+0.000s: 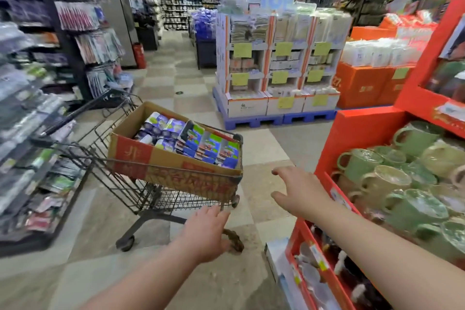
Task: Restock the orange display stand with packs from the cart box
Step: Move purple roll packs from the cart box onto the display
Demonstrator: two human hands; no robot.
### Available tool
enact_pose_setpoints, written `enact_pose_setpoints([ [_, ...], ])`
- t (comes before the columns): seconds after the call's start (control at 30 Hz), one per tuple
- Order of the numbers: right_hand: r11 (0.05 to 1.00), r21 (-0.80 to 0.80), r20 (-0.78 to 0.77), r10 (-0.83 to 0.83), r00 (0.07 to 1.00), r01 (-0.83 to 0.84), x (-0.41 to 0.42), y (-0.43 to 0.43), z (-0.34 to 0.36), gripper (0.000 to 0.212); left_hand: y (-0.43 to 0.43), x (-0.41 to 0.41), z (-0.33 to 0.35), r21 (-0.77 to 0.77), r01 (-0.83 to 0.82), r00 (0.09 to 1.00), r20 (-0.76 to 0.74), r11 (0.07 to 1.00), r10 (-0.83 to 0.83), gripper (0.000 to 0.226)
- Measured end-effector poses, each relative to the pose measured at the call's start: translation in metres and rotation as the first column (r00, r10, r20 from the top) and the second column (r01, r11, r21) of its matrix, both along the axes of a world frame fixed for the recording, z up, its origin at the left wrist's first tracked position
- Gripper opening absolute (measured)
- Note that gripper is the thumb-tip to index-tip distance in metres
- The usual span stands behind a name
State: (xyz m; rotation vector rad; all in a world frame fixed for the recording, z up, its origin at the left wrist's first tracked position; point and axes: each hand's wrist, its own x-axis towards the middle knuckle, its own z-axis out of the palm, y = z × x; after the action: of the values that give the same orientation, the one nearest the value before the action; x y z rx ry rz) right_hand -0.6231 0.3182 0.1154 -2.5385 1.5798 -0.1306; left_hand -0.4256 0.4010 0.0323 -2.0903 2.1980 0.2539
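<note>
A cardboard box (pixel 161 161) sits in a wire shopping cart (pixel 141 191) at centre left. It holds blue and green packs (pixel 208 148) and white-purple rolls. The orange display stand (pixel 362 138) rises on the right, with green and cream mugs (pixel 402 184) on its upper tier. My left hand (pixel 206 231) reaches out below the cart's near corner with relaxed fingers, holding nothing. My right hand (pixel 302 191) stretches forward between cart and stand, fingers spread, empty.
Hanging goods fill the shelves (pixel 37 108) on the left. A white display on blue pallets (pixel 276 63) stands ahead, with orange boxes (pixel 362 85) beside it. Tiled floor (pixel 251 133) runs between the cart and the stand.
</note>
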Motion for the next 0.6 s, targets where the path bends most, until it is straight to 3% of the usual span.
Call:
enact_pose_setpoints([
  [0.6, 0.917, 0.32, -0.186, 0.308, 0.933, -0.238, 0.099, -0.174, -0.124, 0.046, -0.205, 0.11, 0.048, -0.114, -0.257, 0.964, 0.032, 0.96, 0.262, 0.068],
])
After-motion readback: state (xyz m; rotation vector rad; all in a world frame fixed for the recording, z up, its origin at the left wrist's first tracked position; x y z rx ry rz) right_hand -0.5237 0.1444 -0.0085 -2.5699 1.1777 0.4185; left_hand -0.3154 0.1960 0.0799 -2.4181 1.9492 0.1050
